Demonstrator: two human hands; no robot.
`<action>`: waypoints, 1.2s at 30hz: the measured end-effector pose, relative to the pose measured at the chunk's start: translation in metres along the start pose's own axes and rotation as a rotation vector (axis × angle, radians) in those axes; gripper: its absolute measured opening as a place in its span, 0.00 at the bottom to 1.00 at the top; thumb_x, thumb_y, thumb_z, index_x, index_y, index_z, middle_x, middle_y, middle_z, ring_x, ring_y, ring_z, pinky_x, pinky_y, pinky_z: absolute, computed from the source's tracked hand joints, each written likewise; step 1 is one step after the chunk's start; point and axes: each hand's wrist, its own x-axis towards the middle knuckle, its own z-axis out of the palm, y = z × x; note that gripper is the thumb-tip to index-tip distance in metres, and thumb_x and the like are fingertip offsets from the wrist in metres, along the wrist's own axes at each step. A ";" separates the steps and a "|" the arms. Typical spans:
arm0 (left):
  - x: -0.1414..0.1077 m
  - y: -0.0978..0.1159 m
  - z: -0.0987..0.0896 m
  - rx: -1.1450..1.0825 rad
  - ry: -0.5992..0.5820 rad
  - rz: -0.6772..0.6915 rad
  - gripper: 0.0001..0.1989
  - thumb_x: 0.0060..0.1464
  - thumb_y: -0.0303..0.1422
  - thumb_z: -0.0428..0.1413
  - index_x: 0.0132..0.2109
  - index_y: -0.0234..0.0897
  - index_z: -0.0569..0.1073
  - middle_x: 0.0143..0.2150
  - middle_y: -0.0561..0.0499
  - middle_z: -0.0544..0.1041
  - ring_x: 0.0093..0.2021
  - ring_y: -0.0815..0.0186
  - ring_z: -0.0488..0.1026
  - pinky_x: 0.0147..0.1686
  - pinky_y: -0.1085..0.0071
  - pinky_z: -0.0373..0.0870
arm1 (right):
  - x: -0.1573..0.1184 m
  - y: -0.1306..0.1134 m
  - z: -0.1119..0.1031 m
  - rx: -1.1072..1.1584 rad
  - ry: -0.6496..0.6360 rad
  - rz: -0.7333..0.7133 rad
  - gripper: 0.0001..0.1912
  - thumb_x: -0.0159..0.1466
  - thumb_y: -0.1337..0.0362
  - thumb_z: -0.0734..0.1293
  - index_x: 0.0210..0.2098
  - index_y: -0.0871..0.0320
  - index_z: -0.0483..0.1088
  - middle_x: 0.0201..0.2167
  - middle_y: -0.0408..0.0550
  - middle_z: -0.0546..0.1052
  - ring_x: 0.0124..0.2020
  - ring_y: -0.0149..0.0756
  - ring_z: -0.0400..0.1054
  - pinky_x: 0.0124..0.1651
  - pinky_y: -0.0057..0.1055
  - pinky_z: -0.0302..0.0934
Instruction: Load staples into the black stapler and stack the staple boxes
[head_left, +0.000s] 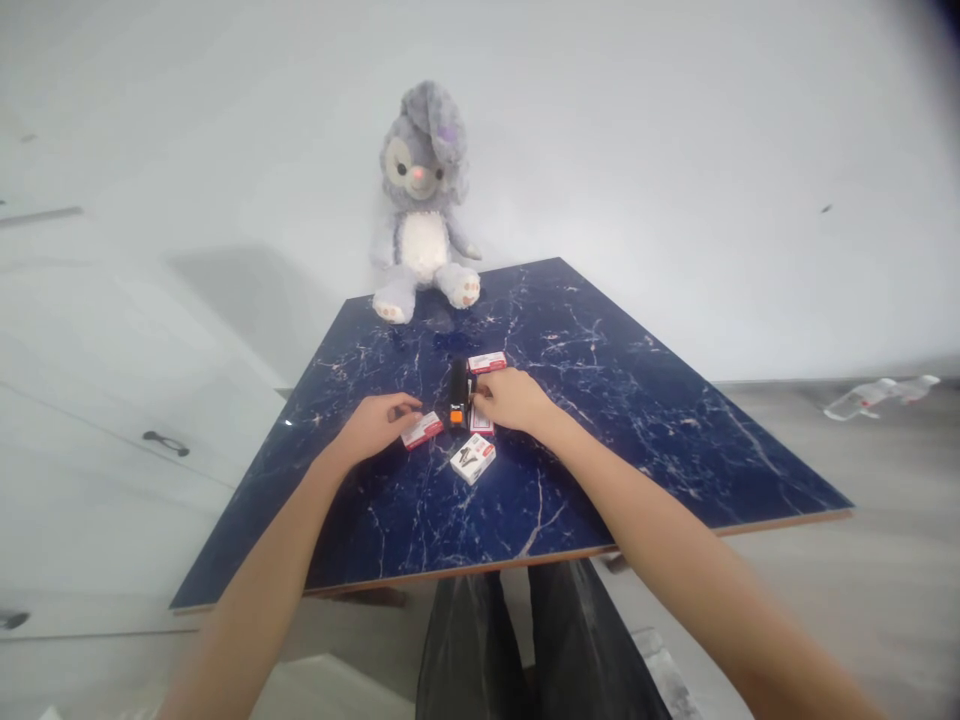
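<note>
A black stapler-like object [458, 392] with an orange patch lies on the blue marbled table. My left hand [379, 424] is to its left, fingers curled at the upper edge of a red and white box [422, 431]. On the stapler's right, my right hand [511, 400] has its fingertips pinched; what is between them is too small to make out. One red and white box [487, 362] lies just beyond that hand, and another [481, 424] is partly hidden under it. Nearest me is a white box [473, 459] with a dark picture on top.
At the table's [637, 430] far edge sits a grey plush toy [425, 220] against the wall. Clear plastic bottles [877, 397] lie on the floor at the right. My legs are below the near edge.
</note>
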 end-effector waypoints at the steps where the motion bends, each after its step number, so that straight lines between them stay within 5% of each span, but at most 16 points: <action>1: 0.000 0.001 -0.001 0.011 -0.001 0.008 0.18 0.58 0.46 0.54 0.48 0.41 0.79 0.28 0.52 0.77 0.26 0.67 0.68 0.28 0.72 0.63 | -0.001 0.000 -0.001 0.005 -0.002 0.008 0.11 0.65 0.58 0.63 0.38 0.56 0.75 0.39 0.52 0.79 0.42 0.46 0.74 0.43 0.33 0.62; 8: -0.008 0.004 -0.009 -0.118 -0.187 0.076 0.38 0.47 0.49 0.64 0.64 0.44 0.67 0.50 0.47 0.76 0.30 0.67 0.72 0.32 0.69 0.71 | -0.006 0.007 -0.014 0.083 -0.102 -0.213 0.18 0.55 0.52 0.72 0.39 0.58 0.74 0.38 0.50 0.78 0.38 0.42 0.72 0.37 0.29 0.60; 14: -0.003 0.017 0.013 0.072 0.024 0.063 0.31 0.56 0.51 0.55 0.61 0.37 0.69 0.39 0.48 0.78 0.35 0.61 0.74 0.39 0.67 0.69 | -0.004 0.015 -0.017 0.067 -0.149 -0.275 0.19 0.50 0.56 0.75 0.38 0.58 0.74 0.39 0.49 0.77 0.38 0.41 0.70 0.38 0.28 0.59; 18: -0.002 0.023 0.022 -0.007 0.003 0.108 0.27 0.63 0.47 0.49 0.64 0.38 0.66 0.39 0.50 0.79 0.31 0.65 0.73 0.37 0.68 0.68 | -0.001 0.022 -0.017 0.035 -0.029 -0.147 0.18 0.53 0.54 0.73 0.39 0.58 0.73 0.40 0.51 0.76 0.38 0.42 0.70 0.38 0.30 0.58; 22: -0.004 0.021 0.017 -0.043 -0.005 0.132 0.26 0.63 0.45 0.49 0.63 0.39 0.66 0.42 0.50 0.79 0.30 0.66 0.72 0.38 0.67 0.68 | 0.000 0.019 -0.016 0.086 0.232 -0.041 0.17 0.57 0.55 0.70 0.41 0.58 0.70 0.43 0.52 0.74 0.43 0.43 0.67 0.46 0.33 0.59; 27: -0.007 0.019 0.011 -0.054 -0.072 0.196 0.35 0.52 0.47 0.61 0.65 0.40 0.65 0.42 0.50 0.79 0.35 0.63 0.73 0.40 0.67 0.69 | -0.006 -0.011 -0.009 0.226 0.491 -0.215 0.15 0.62 0.59 0.67 0.46 0.59 0.69 0.52 0.55 0.72 0.52 0.46 0.63 0.58 0.38 0.56; 32: -0.007 0.021 0.016 -0.100 -0.007 0.126 0.36 0.50 0.47 0.63 0.63 0.41 0.65 0.37 0.52 0.79 0.33 0.61 0.75 0.37 0.68 0.69 | -0.010 -0.037 0.003 0.180 0.418 -0.384 0.17 0.60 0.57 0.68 0.47 0.56 0.73 0.55 0.54 0.73 0.63 0.55 0.52 0.64 0.51 0.49; 36: -0.006 0.018 0.021 -0.126 -0.003 0.082 0.53 0.47 0.45 0.66 0.72 0.42 0.47 0.43 0.50 0.79 0.38 0.58 0.77 0.42 0.65 0.70 | -0.011 -0.036 0.012 0.122 0.356 -0.486 0.17 0.58 0.59 0.70 0.46 0.56 0.75 0.55 0.52 0.74 0.66 0.56 0.47 0.66 0.54 0.45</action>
